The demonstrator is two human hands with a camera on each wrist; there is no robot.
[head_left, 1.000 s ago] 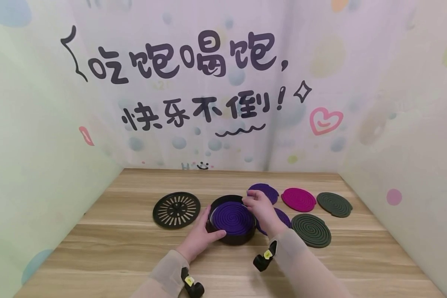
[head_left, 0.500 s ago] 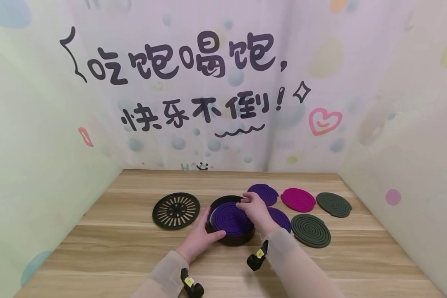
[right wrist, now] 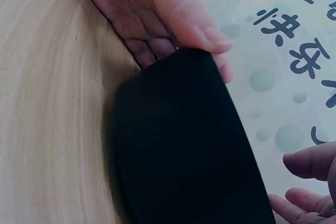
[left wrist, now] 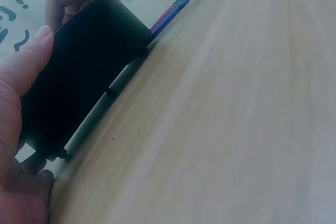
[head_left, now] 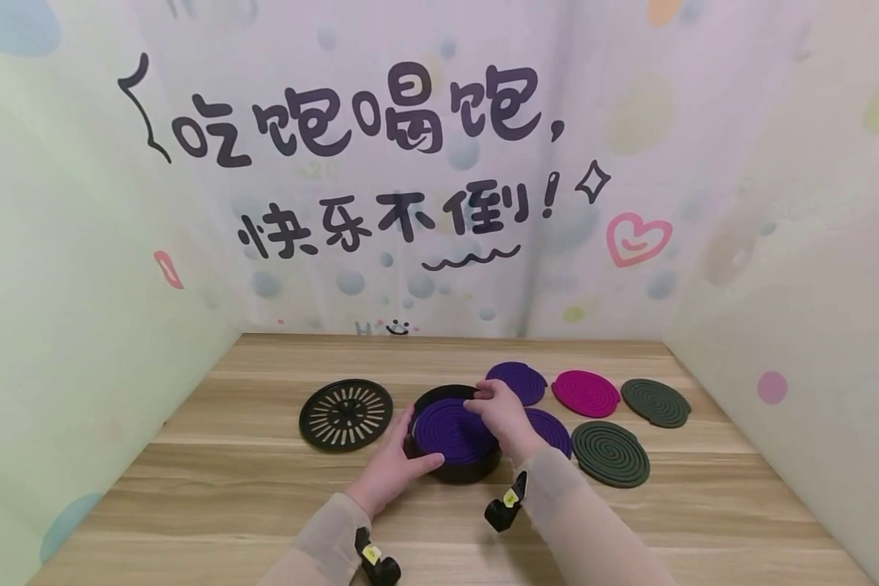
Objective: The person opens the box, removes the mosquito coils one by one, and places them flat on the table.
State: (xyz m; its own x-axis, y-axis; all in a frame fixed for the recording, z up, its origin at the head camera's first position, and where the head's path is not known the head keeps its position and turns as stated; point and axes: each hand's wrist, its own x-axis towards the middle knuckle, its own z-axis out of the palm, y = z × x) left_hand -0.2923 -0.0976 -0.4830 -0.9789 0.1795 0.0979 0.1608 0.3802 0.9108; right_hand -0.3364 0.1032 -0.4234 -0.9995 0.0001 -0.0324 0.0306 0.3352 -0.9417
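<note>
My left hand (head_left: 394, 468) grips the near left side of a black round container (head_left: 467, 472), thumb along the outer wall. In the left wrist view, the wall of the container (left wrist: 86, 72) lies close against the thumb. A purple spiral coaster (head_left: 450, 431) lies inside, its right part hidden by my other hand. My right hand (head_left: 509, 419) hovers over the right rim with bent fingers. In the right wrist view, the thumb and fingers of my right hand (right wrist: 312, 182) are apart, with nothing seen between them.
Left of the container lies a black slotted disc (head_left: 347, 415). To the right, on the wooden table (head_left: 264, 513), are a back purple coaster (head_left: 516, 382), a front purple coaster (head_left: 549, 431), a pink coaster (head_left: 586, 393), a rear grey-green coaster (head_left: 657, 403) and a front grey-green coaster (head_left: 611, 453).
My right hand has shifted left and slightly down over the container's rim. The purple coaster inside now sits closer to the left wall. My left hand has stayed in place.
</note>
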